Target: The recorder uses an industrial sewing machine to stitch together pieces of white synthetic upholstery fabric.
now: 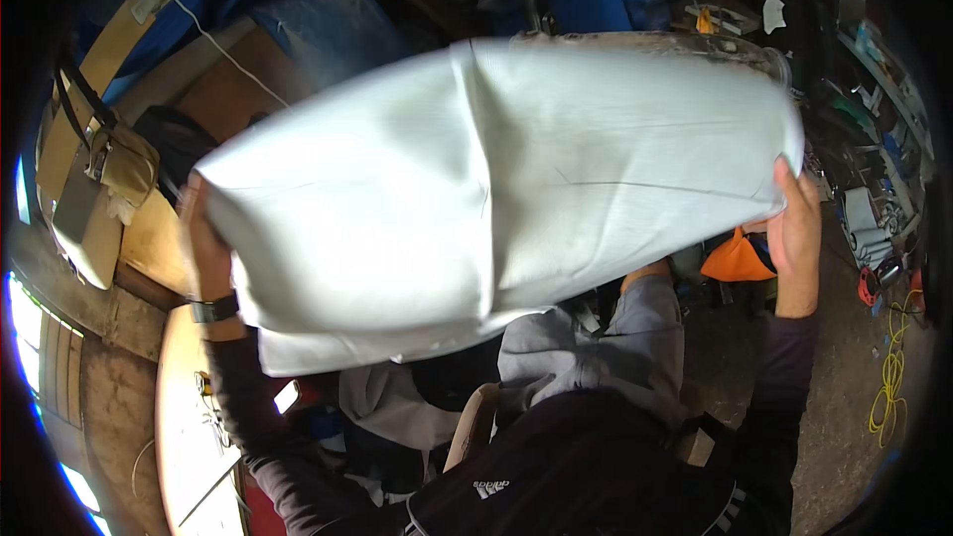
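Note:
A large white sheet of smooth, bendy material (596, 159), perhaps vinyl or leatherette, is stretched out in front of me above my lap. A crease runs down its middle, and thin dark lines cross its right half. My left hand (206, 248) is closed on its left edge, with the fingers partly hidden and blurred. At the right end, my right hand (796, 228) pinches the sheet's lower corner, thumb up. Another white layer (328, 352) hangs below the lower left edge; whether it is part of the same sheet I cannot tell.
A brown bag (124, 164) hangs at the left. Beside my left forearm stands a pale table (184, 417). An orange cloth (738, 258) lies beyond my knee, under the sheet's right end. Yellow cord (888, 377) and scattered tools lie on the floor at right.

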Demonstrator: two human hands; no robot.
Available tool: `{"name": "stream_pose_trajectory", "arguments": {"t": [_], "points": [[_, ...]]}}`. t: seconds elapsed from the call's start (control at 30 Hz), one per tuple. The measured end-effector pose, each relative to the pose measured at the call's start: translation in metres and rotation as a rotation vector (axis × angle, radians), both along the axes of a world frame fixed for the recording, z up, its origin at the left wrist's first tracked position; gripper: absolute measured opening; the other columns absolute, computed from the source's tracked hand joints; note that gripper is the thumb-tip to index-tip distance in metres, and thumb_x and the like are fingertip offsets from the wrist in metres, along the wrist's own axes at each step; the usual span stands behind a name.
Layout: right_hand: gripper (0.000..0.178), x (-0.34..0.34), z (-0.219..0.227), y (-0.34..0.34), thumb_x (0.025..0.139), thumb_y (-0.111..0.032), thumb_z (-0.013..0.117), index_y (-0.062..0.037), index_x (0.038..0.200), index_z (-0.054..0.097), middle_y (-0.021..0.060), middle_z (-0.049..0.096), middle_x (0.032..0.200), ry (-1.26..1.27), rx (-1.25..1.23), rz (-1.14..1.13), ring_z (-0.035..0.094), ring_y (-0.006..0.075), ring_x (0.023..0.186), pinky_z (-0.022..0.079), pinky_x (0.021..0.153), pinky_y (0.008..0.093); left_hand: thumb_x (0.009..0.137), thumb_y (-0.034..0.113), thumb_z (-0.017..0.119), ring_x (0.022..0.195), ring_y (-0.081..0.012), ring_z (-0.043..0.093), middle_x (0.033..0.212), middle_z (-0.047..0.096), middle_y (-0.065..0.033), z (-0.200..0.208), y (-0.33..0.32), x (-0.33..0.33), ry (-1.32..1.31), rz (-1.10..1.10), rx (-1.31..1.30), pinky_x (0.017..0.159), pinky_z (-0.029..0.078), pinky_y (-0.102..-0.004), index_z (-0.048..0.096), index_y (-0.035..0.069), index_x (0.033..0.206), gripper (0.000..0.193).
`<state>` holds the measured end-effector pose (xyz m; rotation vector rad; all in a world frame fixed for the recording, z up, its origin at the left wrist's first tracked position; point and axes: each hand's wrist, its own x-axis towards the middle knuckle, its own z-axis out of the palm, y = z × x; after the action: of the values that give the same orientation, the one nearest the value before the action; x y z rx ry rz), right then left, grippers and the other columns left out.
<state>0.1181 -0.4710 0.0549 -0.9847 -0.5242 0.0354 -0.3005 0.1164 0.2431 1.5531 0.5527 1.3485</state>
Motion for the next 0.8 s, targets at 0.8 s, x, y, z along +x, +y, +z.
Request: {"name": "stream_pose_trajectory", "arguments": {"t": [0.8], "points": [[0.059,-0.088,-0.145,0.008,0.094,0.003,0.076,-0.0048,0.148,0.052,0.0006,0.067,0.114,0.064,-0.583,0.105,0.061,0.005,0.097,0.051,0.085,0.0217,0.11,0.038,0.065,0.108,-0.0141,0.063,0.116,0.068,-0.003,-0.115,0.097,0.045,0.325,-0.107,0.01,0.099,0.049,-0.0317,0.069,0.003,0.127,0.039]]}}
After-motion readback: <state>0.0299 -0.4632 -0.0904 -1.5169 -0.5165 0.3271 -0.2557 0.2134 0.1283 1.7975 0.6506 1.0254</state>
